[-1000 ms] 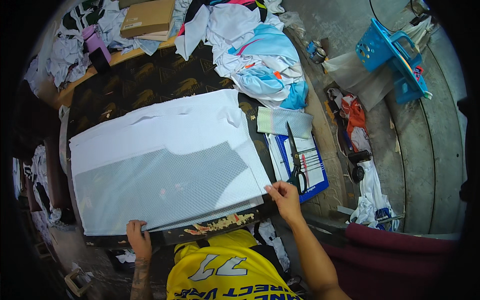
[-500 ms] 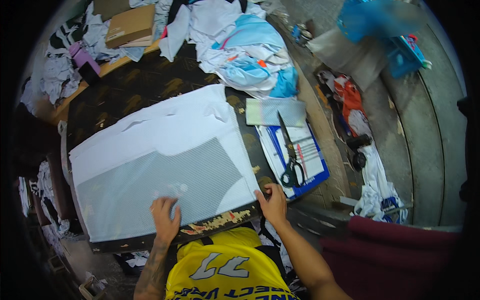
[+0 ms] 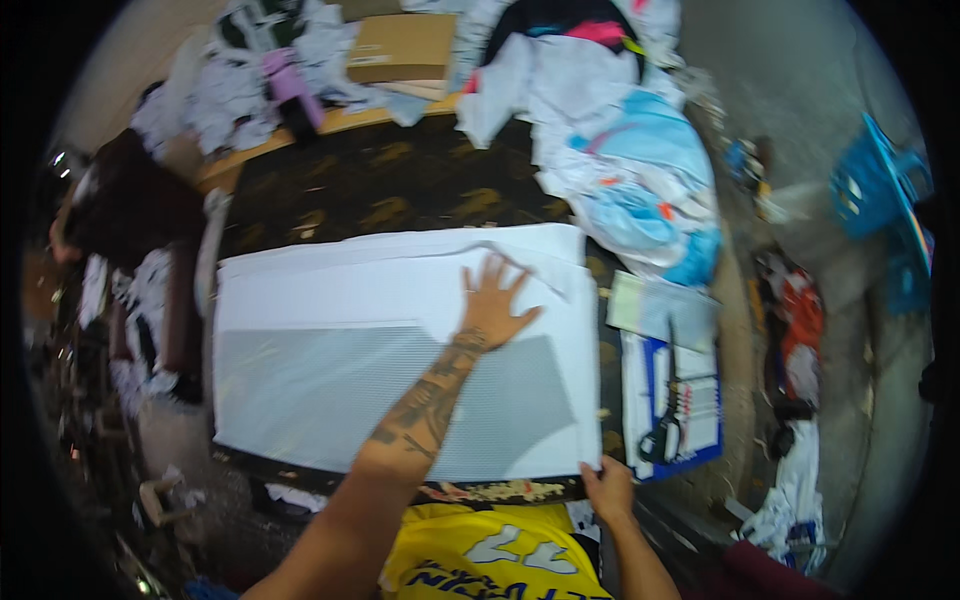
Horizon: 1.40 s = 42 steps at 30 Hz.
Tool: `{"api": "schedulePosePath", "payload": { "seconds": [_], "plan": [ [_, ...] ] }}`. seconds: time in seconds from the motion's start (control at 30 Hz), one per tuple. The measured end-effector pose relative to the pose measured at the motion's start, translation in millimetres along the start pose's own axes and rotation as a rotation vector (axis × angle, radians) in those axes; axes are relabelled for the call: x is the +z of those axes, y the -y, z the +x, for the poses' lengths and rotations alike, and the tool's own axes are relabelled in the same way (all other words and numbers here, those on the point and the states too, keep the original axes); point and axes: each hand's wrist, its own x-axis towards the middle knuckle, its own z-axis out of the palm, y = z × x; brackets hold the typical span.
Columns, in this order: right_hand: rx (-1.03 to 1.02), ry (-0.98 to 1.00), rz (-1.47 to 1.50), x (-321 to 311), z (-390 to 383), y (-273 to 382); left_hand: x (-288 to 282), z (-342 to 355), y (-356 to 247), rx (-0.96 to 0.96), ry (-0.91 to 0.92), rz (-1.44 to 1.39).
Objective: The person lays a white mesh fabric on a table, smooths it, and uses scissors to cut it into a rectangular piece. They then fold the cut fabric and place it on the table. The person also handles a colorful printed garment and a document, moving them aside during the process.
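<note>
My left hand (image 3: 492, 312) lies spread on white fabric (image 3: 320, 292) beside a grey mesh panel (image 3: 300, 385); my right hand (image 3: 612, 490) touches the fabric's corner, grip unclear.

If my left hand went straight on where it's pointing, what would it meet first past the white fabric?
Your left hand would probably meet the clothes pile, beyond some dark table; depth is unclear.

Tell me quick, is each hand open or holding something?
Left hand: open, spread on the white fabric.
Right hand: at the fabric's near right corner; can't tell whether it's pinching it.
</note>
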Motion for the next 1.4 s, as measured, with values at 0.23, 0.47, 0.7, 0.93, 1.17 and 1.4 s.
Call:
{"api": "schedulePosePath", "payload": {
  "seconds": [0.23, 0.47, 0.7, 0.93, 1.17, 1.4],
  "plan": [
    [-0.147, -0.233, -0.192, -17, -14, 26, -38, -201, 92, -0.217, -0.454, -0.242],
    [-0.063, 0.526, 0.171, 67, -57, 92, -58, -492, 295, -0.978, -0.773, 0.035],
    [0.426, 0.481, 0.619, 174, -93, 146, -82, -599, 439, -1.128, -0.865, -0.529],
    [0.494, 0.169, 0.672, 201, -92, 156, -124, -579, 430, -0.998, -0.705, -0.476],
    [0.433, -0.002, 0.738, 194, -95, 149, -125, -575, 419, -0.959, -0.867, -0.550],
    [0.528, 0.160, 0.710, 200, -111, 165, -109, -582, 412, -0.965, -0.512, -0.127]
  ]
}}
